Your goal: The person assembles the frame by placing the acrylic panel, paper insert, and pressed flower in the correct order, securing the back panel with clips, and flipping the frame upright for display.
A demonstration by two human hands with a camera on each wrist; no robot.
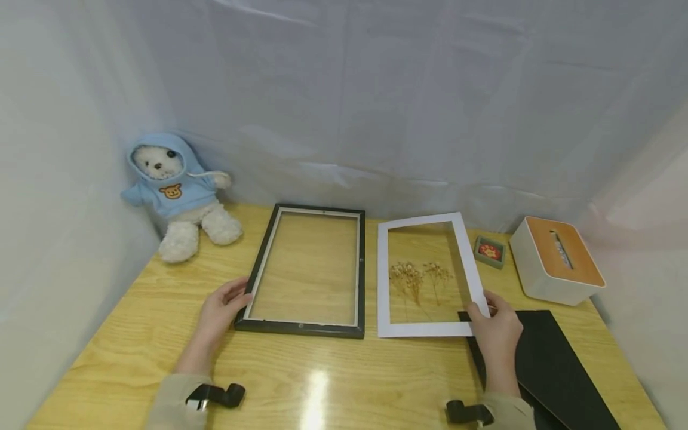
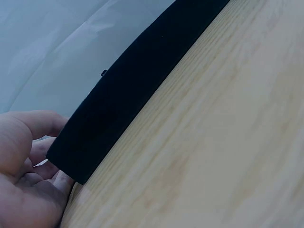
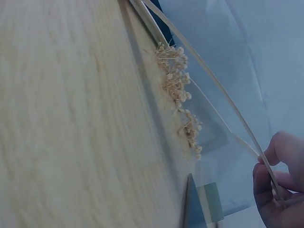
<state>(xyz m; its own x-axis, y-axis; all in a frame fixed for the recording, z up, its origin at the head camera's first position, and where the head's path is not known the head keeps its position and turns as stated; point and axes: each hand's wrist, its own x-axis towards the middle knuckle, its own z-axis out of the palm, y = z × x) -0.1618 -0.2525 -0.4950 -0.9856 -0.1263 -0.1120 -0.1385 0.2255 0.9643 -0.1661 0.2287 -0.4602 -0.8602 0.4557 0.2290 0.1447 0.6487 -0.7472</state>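
A black picture frame (image 1: 301,328) with a pale inner lip lies on the wooden table, the tabletop showing through its middle. My left hand (image 1: 222,307) holds its left side near the lower corner, thumb over the edge; in the left wrist view the fingers curl at the end of the frame's black side (image 2: 109,90). To the right, my right hand (image 1: 497,328) pinches a white mat board (image 1: 383,280) by its lower right edge. The mat's edge (image 3: 223,90) is raised off the table in the right wrist view. Dried flowers (image 1: 414,280) show through the mat's opening.
Black boards (image 1: 553,358) lie at the front right, partly under my right forearm. Behind them are a small green tray (image 1: 490,251) with a red item and a tissue box (image 1: 559,260). A plush toy (image 1: 174,197) in a blue hoodie sits at the back left.
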